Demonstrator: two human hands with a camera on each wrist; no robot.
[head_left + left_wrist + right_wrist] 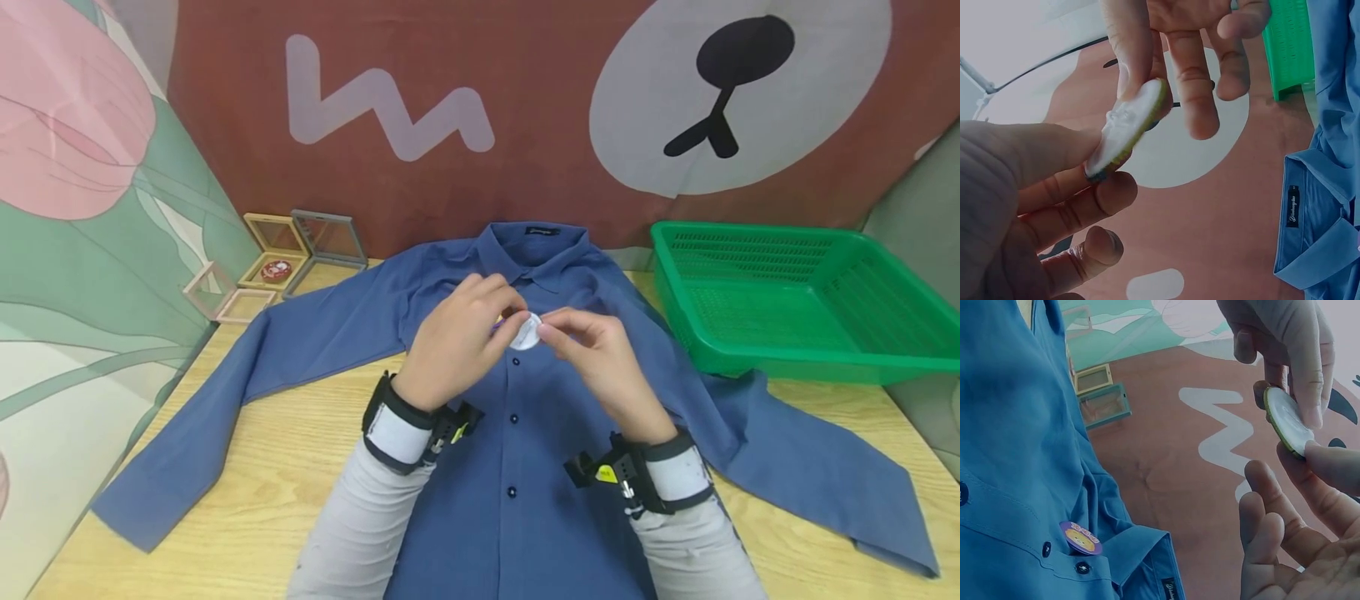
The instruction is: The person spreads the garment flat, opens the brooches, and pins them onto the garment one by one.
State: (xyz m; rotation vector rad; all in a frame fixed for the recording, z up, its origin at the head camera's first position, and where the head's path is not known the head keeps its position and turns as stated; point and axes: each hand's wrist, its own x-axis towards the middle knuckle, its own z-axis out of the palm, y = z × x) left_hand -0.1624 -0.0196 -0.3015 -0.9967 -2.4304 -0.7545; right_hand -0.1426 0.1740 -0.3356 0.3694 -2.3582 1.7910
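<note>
Above the blue shirt (pixel 480 500), both hands hold a round button badge (pixel 528 332), its white back showing. My left hand (pixel 459 343) pinches one edge between thumb and fingers. On the opposite edge, the thumb and forefinger of my right hand (pixel 600 357) pinch it too. A small clear clasp stands on the white back (pixel 1127 119) in the left wrist view, and the rim is yellow-green. Another badge, purple with a yellow figure (pixel 1081 539), lies against the shirt near the collar in the right wrist view; whether it is fastened I cannot tell.
A green plastic basket (pixel 787 333) stands at the right, beside a shirt sleeve. At the back left are several small open frames, one gold (pixel 255 279) with a red round badge (pixel 276 271) in it, one grey (pixel 330 237). The wooden table (pixel 315 450) shows under the sleeves.
</note>
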